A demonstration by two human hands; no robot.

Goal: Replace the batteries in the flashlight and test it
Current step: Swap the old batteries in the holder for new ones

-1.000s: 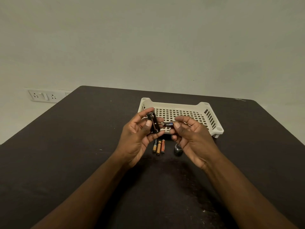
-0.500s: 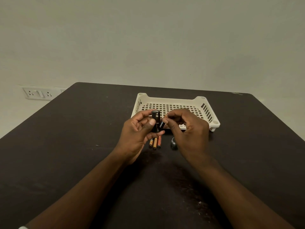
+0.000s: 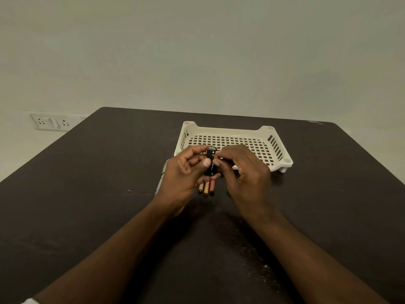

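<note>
My left hand (image 3: 183, 176) grips a small black cylindrical battery holder (image 3: 210, 153), held upright above the table. My right hand (image 3: 245, 172) is closed around a black battery (image 3: 213, 166) with white lettering and presses it against the holder's side. Three loose copper-coloured batteries (image 3: 206, 188) lie side by side on the dark table (image 3: 87, 194) just below my hands. Part of a silver flashlight body (image 3: 161, 175) shows at the left edge of my left hand. My right hand hides the small dark cap seen earlier.
A cream slotted plastic tray (image 3: 232, 143) sits empty just behind my hands. A white wall socket plate (image 3: 49, 122) is on the wall at the far left. The table's far edge meets a plain wall.
My right hand has moved left, bringing the battery from beside the holder up against it. The small dark cap on the table is now covered by that hand.
</note>
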